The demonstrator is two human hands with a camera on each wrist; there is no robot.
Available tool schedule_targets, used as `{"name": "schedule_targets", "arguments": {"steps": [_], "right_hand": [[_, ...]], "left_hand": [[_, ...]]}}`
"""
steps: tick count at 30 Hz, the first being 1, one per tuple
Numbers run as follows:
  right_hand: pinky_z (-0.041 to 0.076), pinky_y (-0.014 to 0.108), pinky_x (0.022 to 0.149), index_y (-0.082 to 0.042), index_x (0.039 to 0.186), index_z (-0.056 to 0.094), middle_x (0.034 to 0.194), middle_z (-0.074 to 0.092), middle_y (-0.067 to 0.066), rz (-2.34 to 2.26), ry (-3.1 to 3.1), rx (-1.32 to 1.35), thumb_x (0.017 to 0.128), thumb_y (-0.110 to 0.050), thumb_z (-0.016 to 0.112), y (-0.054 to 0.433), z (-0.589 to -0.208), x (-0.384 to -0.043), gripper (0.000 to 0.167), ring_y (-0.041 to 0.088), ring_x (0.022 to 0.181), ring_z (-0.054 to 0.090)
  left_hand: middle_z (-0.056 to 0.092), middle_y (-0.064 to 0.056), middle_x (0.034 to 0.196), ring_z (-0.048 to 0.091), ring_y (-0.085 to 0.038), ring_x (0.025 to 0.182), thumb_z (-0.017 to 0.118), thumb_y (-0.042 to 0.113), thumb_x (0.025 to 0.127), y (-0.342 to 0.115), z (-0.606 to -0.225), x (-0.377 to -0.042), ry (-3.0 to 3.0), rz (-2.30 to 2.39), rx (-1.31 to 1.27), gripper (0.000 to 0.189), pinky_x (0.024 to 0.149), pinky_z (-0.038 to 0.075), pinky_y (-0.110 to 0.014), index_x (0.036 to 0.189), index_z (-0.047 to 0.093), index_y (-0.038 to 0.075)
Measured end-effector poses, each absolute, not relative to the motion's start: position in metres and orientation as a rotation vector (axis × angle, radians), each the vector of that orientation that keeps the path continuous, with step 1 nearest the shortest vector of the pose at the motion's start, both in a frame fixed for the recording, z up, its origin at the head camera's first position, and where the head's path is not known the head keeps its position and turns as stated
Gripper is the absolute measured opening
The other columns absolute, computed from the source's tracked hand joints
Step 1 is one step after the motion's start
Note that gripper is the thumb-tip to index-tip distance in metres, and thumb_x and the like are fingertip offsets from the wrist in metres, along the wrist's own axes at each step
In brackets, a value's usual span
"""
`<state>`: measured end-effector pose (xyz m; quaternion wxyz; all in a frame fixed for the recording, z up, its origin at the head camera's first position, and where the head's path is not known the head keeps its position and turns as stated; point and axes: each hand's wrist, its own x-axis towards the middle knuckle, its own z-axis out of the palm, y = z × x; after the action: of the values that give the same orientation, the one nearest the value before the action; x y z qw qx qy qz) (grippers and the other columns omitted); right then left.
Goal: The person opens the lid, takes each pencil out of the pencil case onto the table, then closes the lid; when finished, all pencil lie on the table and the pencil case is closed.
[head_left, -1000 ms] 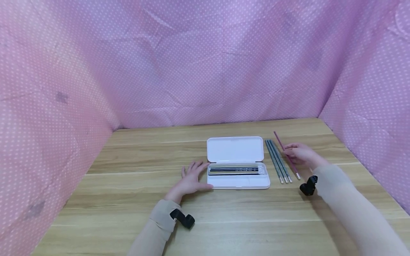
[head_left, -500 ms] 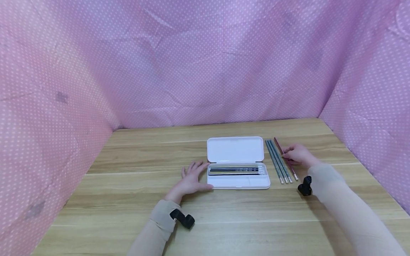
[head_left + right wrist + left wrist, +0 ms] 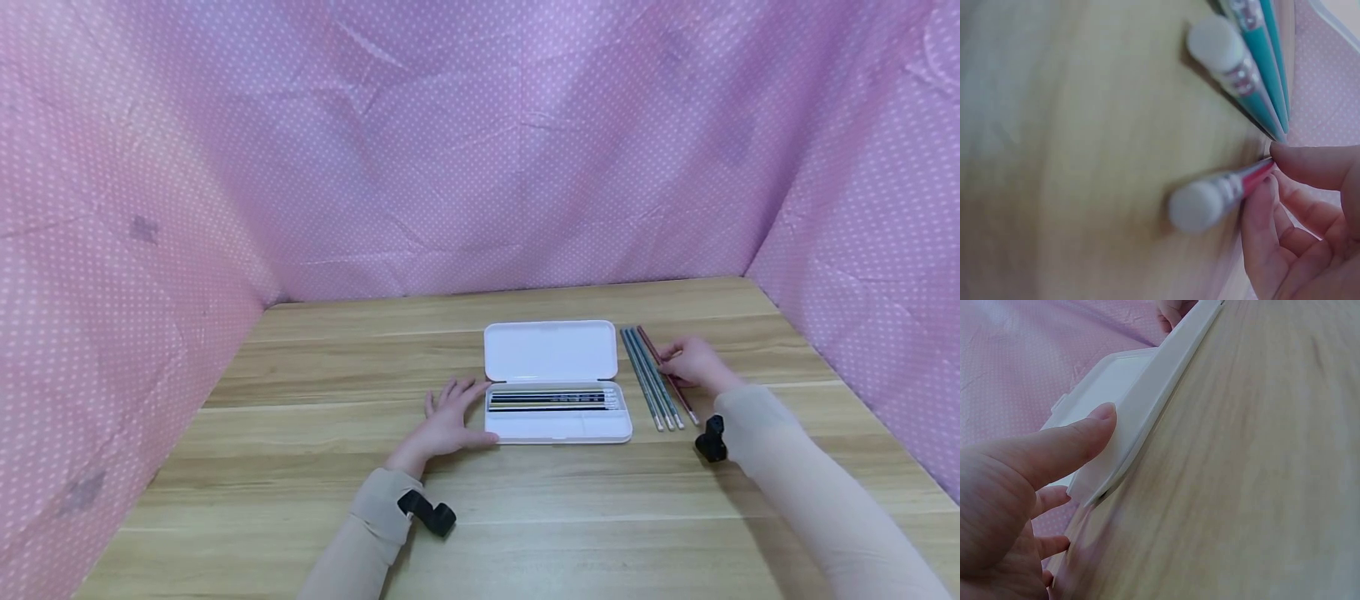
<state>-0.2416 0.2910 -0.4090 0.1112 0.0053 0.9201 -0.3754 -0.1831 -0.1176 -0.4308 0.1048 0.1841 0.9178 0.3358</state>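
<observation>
A white pencil case (image 3: 562, 428) lies opened flat on the table, its lid (image 3: 551, 352) folded back. Several dark and light pencils (image 3: 547, 400) with white erasers lie lengthwise inside it. At the case's left end my left hand (image 3: 446, 421) spreads its fingers, the thumb (image 3: 1088, 434) touching the outer wall. My right hand (image 3: 697, 364) pinches a red pencil (image 3: 1200, 205) between thumb and fingertips. That pencil slants low at the table, its white eraser end toward me. Just left of it, several teal pencils (image 3: 648, 379) lie side by side, erasers also toward me.
The wooden table (image 3: 300, 467) ends at a pink dotted cloth (image 3: 450, 167) that hangs behind and along both sides. A black camera (image 3: 431, 512) sits on the left wrist, another black camera (image 3: 711, 440) on the right one.
My right hand has moved left and slightly toward me with the red pencil, bringing it close beside the teal pencils and lower. The left hand and the case have stayed still.
</observation>
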Motion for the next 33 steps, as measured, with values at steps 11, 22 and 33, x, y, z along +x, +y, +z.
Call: {"name": "schedule_targets", "arguments": {"steps": [11, 22, 33], "right_hand": [[0.044, 0.02, 0.051, 0.015, 0.105, 0.054, 0.086, 0.058, 0.011, -1.156, 2.62, 0.056, 0.088, -0.003, 0.057, 0.2893, -0.4061, -0.2395, 0.025, 0.009, 0.063, 0.051], [0.05, 0.023, 0.056, 0.014, 0.107, 0.055, 0.09, 0.059, 0.015, -1.141, 2.612, 0.088, 0.089, -0.002, 0.056, 0.2862, -0.4054, -0.2354, 0.023, 0.012, 0.07, 0.055], [0.052, 0.023, 0.058, 0.016, 0.11, 0.053, 0.092, 0.059, 0.017, -1.19, 2.602, 0.085, 0.089, -0.002, 0.056, 0.2864, -0.4055, -0.2334, 0.028, 0.011, 0.07, 0.056]], "left_hand": [[0.024, -0.016, 0.154, 0.004, -0.041, 0.144, 0.079, 0.038, 0.073, -0.1176, -0.4293, -0.1824, 2.698, 1.0, 0.539, 0.086, 0.105, -0.013, -0.067, 0.146, 0.036, 0.022], [0.024, -0.016, 0.154, 0.005, -0.041, 0.144, 0.079, 0.038, 0.073, -0.118, -0.4299, -0.182, 2.698, 0.995, 0.546, 0.086, 0.105, -0.013, -0.067, 0.146, 0.037, 0.022], [0.023, -0.015, 0.155, 0.004, -0.04, 0.144, 0.078, 0.039, 0.073, -0.1178, -0.4299, -0.182, 2.701, 0.987, 0.537, 0.086, 0.106, -0.013, -0.067, 0.146, 0.036, 0.024]]}}
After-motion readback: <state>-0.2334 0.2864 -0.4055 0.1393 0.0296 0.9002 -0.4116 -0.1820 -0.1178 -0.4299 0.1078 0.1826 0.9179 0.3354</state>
